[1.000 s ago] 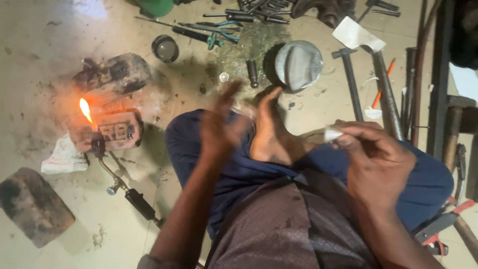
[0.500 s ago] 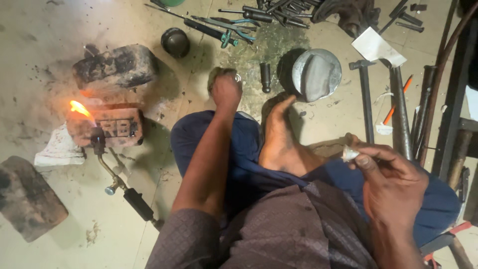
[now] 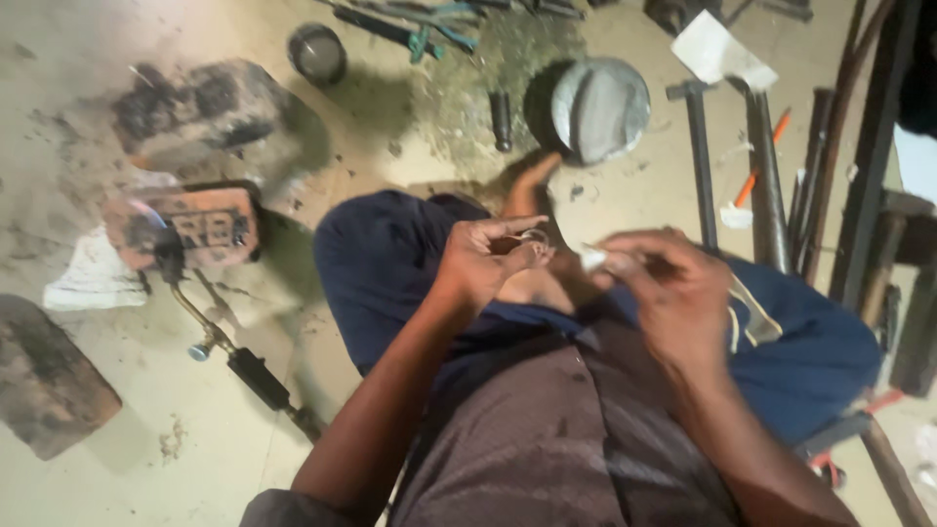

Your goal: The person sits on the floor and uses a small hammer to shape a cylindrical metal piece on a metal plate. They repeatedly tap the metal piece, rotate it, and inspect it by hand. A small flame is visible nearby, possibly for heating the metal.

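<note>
Two hands meet over the person's lap. Left hand has its fingers curled in, pinching a small pale ring-like piece at the fingertips (too blurred to tell what it is). Right hand, just beside it, is closed on a small white scrap that pokes out toward the left fingertips; scrap and small piece nearly touch. Beyond both hands, one bare foot rests on the floor, and past it stands one round grey metal bowl. Out from the left hand lies one reddish brick with raised lettering, one torch resting against it, and two dark blocks. Past the right hand lies one hammer.
</note>
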